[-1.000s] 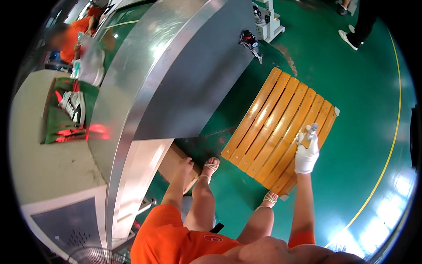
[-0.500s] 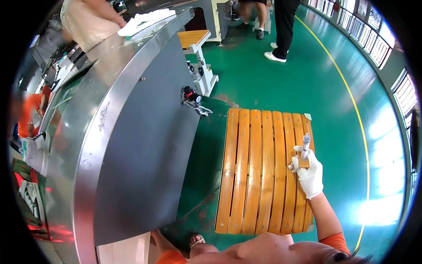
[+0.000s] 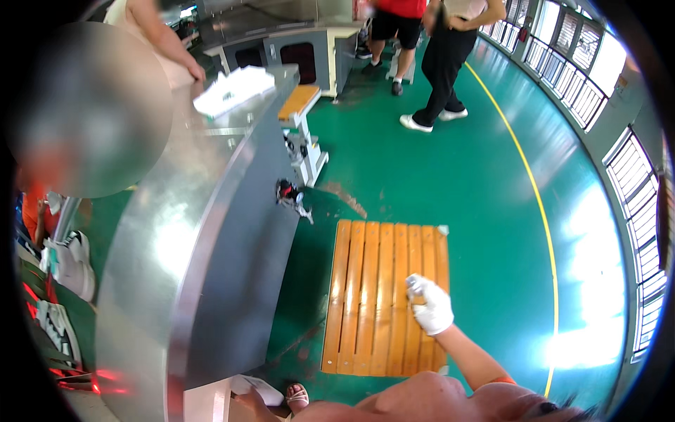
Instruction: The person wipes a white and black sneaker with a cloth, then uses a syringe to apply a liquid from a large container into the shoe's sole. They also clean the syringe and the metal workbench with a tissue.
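Gripping a small pale object, too small to be identified, the white-gloved right hand (image 3: pixel 430 308) is seen closed in a fist over the slatted orange wooden platform (image 3: pixel 369 302) that lies on the green painted floor (image 3: pixel 478 197). The left hand is not visible in the view, so its state cannot be told. The platform sits at about five o'clock from the small red and black fitting (image 3: pixel 287 191) on the side of the long curved grey metal machine housing (image 3: pixel 211 267), and the gloved fist is held toward the platform's three o'clock edge.

For the carrying to be done well, it is judged that the small object should be kept enclosed by all the fingers, the wrist kept level, and footing kept on the slats rather than on their edges, since a sandalled foot (image 3: pixel 297 398) is seen at the platform's seven o'clock corner.

Compared with half a second earlier, the view is lifted: two standing people (image 3: pixel 436 56) at twelve o'clock are shown more fully, a white stack of sheets (image 3: pixel 235 90) on the housing is brought nearer the centre, and the platform is seen lower in the picture. The fist is closed on the object as before.
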Demonstrator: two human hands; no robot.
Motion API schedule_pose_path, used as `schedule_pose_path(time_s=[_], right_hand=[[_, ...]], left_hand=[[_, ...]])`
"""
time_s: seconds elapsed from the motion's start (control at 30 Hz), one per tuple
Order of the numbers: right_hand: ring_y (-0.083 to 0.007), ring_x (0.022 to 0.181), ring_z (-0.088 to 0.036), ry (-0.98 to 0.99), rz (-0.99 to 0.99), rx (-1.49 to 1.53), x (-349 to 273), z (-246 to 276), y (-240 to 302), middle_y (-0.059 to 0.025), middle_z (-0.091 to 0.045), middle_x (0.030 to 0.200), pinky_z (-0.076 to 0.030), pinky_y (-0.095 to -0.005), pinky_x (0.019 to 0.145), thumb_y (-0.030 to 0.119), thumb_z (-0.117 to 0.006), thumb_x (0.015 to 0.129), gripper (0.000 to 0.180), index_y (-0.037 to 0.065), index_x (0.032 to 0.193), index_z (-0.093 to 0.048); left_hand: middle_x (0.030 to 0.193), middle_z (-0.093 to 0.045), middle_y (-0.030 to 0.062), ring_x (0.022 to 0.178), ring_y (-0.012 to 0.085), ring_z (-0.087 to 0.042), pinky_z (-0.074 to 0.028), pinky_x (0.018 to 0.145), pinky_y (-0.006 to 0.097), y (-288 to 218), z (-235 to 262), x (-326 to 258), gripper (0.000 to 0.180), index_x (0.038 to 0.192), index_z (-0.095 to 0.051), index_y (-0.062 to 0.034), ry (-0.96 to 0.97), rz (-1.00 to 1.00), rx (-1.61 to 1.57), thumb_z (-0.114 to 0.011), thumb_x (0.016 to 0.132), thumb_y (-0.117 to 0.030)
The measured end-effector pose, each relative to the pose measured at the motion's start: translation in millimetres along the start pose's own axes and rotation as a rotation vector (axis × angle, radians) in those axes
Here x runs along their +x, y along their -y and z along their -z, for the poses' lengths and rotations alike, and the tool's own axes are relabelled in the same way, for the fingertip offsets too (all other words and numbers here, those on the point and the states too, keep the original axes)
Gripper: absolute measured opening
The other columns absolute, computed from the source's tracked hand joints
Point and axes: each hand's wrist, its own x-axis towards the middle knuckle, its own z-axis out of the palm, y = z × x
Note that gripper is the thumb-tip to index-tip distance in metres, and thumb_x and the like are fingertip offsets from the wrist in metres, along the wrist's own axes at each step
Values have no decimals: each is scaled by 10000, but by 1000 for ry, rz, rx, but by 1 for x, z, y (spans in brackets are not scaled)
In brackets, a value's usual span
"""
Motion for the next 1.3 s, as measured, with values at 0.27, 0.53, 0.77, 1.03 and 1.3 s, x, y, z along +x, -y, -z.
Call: schedule_pose_path(time_s=[0.27, 0.53, 0.77, 1.03, 1.3], right_hand=[[-375, 928, -623, 350, -386, -125, -21, 74, 53, -197, -641, 1027, -508, -437, 772, 105, -609, 764, 403, 140, 1164, -575], [-248, 731, -646, 567, -574, 58, -5, 250, 174, -141, -649, 796, -504, -349, 700, 408, -618, 894, 422, 75, 1152, -587], [-113, 614, -579, 323, -622, 201, 50, 264, 235, -40, -614, 720, -487, -273, 607, 386, -522, 967, 373, 39, 1042, -637], [-126, 650, -595, 116, -785, 260, 40, 205, 289, -52, -605, 747, -503, -286, 628, 353, -551, 956, 348, 19, 997, -643], [-103, 647, -584, 1, -836, 533, 48, 192, 269, -25, -569, 733, -508, -270, 617, 280, -595, 939, 265, 15, 949, -593]], left_hand=[[1067, -594, 247, 1025, 412, -587, -474, 878, 474, -108, 169, -171, 592, 1158, -475, 3, -39, -239, -286, -731, 650, -163], [1182, -531, 204, 1092, 348, -549, -423, 957, 409, -285, 457, -293, 720, 1274, -440, 0, -152, -543, -548, -745, 630, -109], [1322, -453, 138, 1152, 264, -512, -427, 977, 375, -391, 572, -265, 701, 1358, -390, -61, -144, -763, -1142, -675, 730, 67], [1280, -494, 137, 1166, 257, -513, -423, 985, 372, -427, 561, -135, 696, 1342, -421, -44, -331, -991, -788, -696, 708, 41], [1253, -532, 159, 1135, 286, -544, -414, 980, 376, -426, 547, -95, 712, 1357, -398, -62, -359, -931, -924, -710, 719, -9]])
